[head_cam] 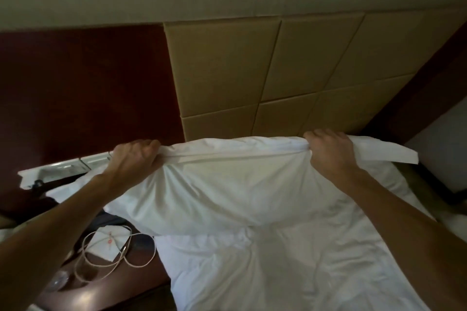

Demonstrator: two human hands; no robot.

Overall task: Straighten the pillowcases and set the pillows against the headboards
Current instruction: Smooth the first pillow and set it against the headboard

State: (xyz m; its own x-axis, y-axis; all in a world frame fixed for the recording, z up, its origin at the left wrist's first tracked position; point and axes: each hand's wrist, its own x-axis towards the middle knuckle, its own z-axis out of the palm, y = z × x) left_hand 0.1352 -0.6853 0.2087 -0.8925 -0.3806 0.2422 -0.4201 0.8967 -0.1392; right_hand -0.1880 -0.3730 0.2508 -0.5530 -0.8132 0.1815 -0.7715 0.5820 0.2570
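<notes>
Gripping the top edge of the white pillow (227,189) at both ends, centre of frame. The left hand (136,156), middle left, has its fingers curled over and clamped on one corner of the pillowcase (252,159). The right hand (328,151), middle right, is bunched tight on the fabric near the other corner, and a loose flap of case sticks out past it toward the right edge. The pillow hangs lengthwise between the two hands, in front of the lower part of the tan panelled headboard (252,70), not leaning on it as far as I can tell. Its lower edge sags toward the rumpled white bed (278,272) in the lower half of frame; touching or not is unclear. The case looks pulled fairly flat along the top seam but slack and creased lower down, flap untucked. Judgement: the step in hand is straightening this one case, roughly mid-step, and setting it against the headboard is not yet done. Only one pillow shows, so any other pillows and headboards count as open, state unknown. Lower left: a dark wooden surface (101,295) with a looped pale cable (136,265) and a white paper square (104,243). Upper left: a dark red wall panel (75,83). Neither hand touches any of these.
</notes>
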